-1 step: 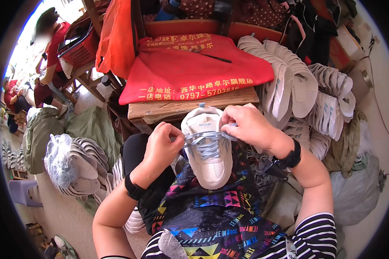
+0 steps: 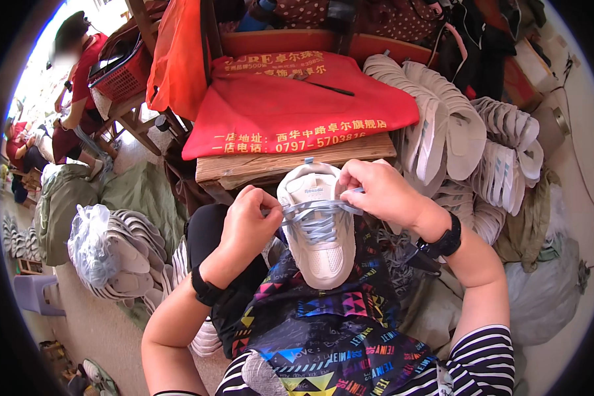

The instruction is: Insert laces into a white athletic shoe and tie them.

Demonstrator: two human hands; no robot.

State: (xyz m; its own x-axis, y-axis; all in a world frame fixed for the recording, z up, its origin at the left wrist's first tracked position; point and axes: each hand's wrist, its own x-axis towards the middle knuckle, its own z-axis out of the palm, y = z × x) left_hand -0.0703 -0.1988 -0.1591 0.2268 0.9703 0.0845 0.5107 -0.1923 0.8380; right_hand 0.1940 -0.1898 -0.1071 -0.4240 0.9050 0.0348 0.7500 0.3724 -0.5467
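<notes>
A white sneaker upper [image 2: 320, 254] lies over my lap, its toe toward me and its heel near the wooden bench edge. Pale blue-grey laces [image 2: 319, 228] criss-cross its front, and a loose stretch runs across the tongue [image 2: 312, 190]. At the shoe's left side, my left hand [image 2: 249, 221] pinches one end of the shoelace between thumb and forefinger. My right hand [image 2: 376, 190] pinches the other end at the right side. Both hands stay close to the collar, with the lace pulled across between them. The fingertips partly hide the lace ends.
Ahead stands a wooden bench [image 2: 244, 168] covered by a red cloth bag [image 2: 290, 99] with a dark thin tool [image 2: 330, 88] on it. Stacked shoe uppers [image 2: 422, 125] sit at the right, more [image 2: 129, 254] at the left. A purple stool [image 2: 38, 294] and a seated co-worker [image 2: 86, 79] are farther left.
</notes>
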